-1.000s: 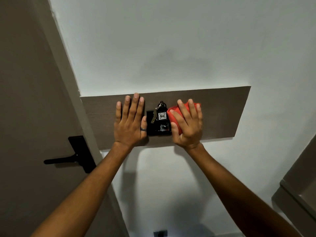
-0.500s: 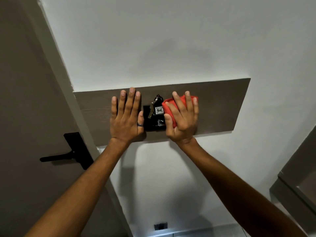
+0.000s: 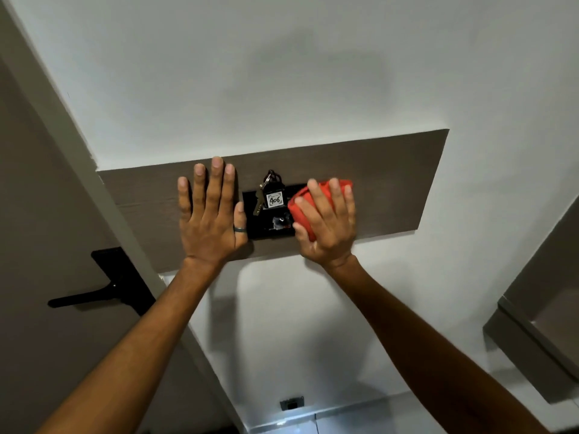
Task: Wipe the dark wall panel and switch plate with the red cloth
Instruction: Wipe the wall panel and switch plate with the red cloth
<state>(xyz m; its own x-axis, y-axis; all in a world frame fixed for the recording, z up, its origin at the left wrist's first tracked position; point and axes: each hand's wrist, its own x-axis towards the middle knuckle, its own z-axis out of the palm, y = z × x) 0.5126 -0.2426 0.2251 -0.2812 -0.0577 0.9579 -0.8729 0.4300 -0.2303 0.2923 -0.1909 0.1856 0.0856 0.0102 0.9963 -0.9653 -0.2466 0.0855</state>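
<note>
Left hand (image 3: pixel 210 220) flat on dark wall panel (image 3: pixel 391 183), right hand (image 3: pixel 327 225) pressing red cloth (image 3: pixel 299 205) beside switch plate (image 3: pixel 269 228), keys (image 3: pixel 266 195) hanging

A single view is given, taken from a wide-angle camera worn on the head. The white wall (image 3: pixel 313 73) is faced at close range, within arm's reach, with both forearms seen entering from the bottom edge. The dark wall panel (image 3: pixel 391 183) is framed across the middle, tilted by the lens. A door handle (image 3: pixel 103 289) is caught at the left edge, a low socket (image 3: pixel 292 404) at the bottom.
</note>
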